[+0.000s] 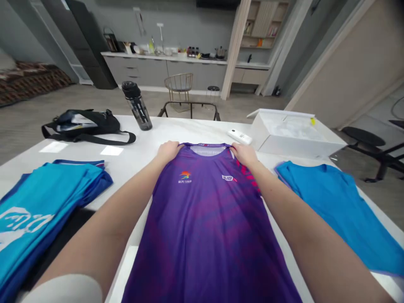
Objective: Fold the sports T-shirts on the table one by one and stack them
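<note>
A purple sports shirt (205,219) with pink patches lies front side up on the white table (202,128), its neckline pointing away from me. My left hand (169,151) is closed on the shirt's left shoulder by the collar. At the other shoulder, my right hand (244,155) grips the fabric in the same way. Both arms stretch forward along the shirt's sides. Fingertips are partly hidden under the cloth. To the left rests a stack of folded blue clothes (63,181); on the right a blue shirt (334,206) lies flat.
Toward the back left are a black waist bag (85,126) and a dark bottle (137,105) standing upright. A white remote-like device (240,136) lies beside an open white box (293,132). Beyond the table stand a chair (179,82) and a kitchen counter (145,67).
</note>
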The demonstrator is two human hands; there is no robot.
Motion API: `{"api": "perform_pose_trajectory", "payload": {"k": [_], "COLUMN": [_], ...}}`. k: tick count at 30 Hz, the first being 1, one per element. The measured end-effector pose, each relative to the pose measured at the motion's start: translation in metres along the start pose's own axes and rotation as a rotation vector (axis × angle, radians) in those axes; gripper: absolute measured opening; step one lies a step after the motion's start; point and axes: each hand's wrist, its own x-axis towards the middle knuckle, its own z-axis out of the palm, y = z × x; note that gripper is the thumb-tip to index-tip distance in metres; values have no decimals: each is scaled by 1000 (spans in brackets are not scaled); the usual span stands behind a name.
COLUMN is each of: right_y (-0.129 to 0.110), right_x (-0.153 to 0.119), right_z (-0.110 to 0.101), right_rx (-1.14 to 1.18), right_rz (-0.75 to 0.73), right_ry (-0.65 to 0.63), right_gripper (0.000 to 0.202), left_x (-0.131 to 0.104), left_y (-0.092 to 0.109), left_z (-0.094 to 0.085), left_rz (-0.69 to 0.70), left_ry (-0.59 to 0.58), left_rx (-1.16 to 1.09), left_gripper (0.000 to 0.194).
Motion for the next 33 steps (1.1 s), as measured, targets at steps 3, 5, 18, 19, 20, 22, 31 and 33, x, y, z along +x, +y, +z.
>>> {"api": "perform_pose_trajectory", "payload": {"k": [3, 5, 18, 19, 20, 22, 31, 33], "right_y": [-1, -3, 7, 11, 15, 21, 29, 32], "right_x": [28, 42, -24, -37, -49, -72, -122, -121], "right_z": [34, 49, 42, 40, 39, 39, 55, 57], "right_rx": [6, 24, 297, 308, 314, 325, 255, 228], "right_rz": [-11, -24, 254, 296, 333, 387, 342, 328], "right_ry": [-9, -8, 166, 137, 108, 48, -139, -153], "right_gripper": [41, 41, 44, 45, 45, 48, 69, 70], "left_x": [33, 48, -14, -23, -32, -46, -80, -79], "left_y": [-8, -12, -56, -62, -69, -80, -124, -138], "left_z": [24, 35, 23, 21, 20, 18, -6, -14], "left_rz": [-10, -13, -132, -153, -178, -227, -280, -253], "left_ry": [-4, 6, -64, -93, -119, -154, 1, -6], "left_rx": [8, -1, -129, -128, -135, -166, -237, -226], "left_gripper": [62, 59, 62, 61, 58, 47, 40, 37]}}
